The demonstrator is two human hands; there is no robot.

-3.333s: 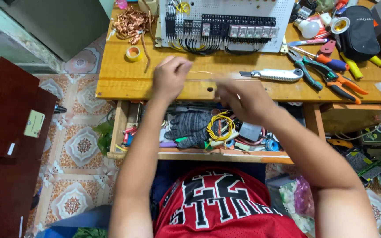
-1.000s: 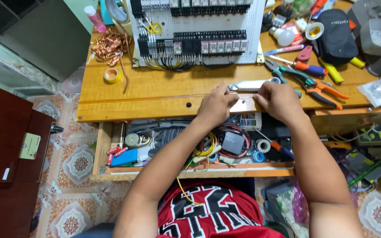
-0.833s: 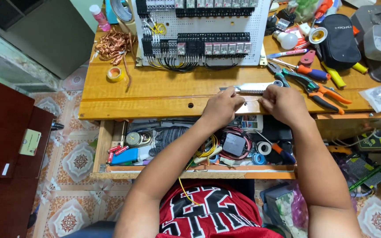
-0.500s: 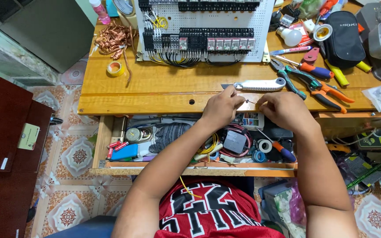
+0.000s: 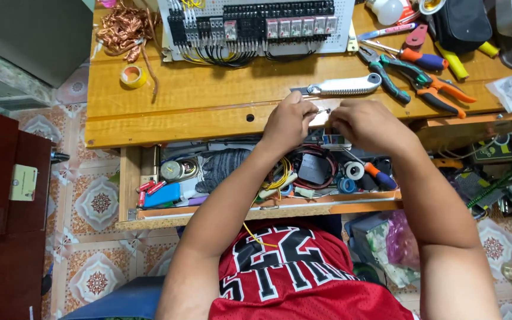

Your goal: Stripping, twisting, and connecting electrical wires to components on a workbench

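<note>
My left hand [image 5: 288,121] and my right hand [image 5: 367,124] meet at the front edge of the wooden workbench [image 5: 197,109], above the open drawer [image 5: 256,208]. Both pinch a small thin wire piece [image 5: 322,111] between their fingertips. What exactly it is stays too small to tell. A silver utility knife [image 5: 344,87] lies on the bench just beyond my fingers. Further back stands a white wiring panel [image 5: 256,26] with black relays and bundled wires.
Pliers and cutters [image 5: 413,77] and screwdrivers lie at the right. A copper wire tangle [image 5: 122,29] and a yellow tape roll [image 5: 131,76] sit at the left. The drawer holds gloves, cable coils and tape rolls. A dark red cabinet [image 5: 1,195] stands on the left.
Both hands have stayed together at the bench's front edge, working the small piece. The view has shifted slightly, so the panel and tools sit a little higher in the picture.
</note>
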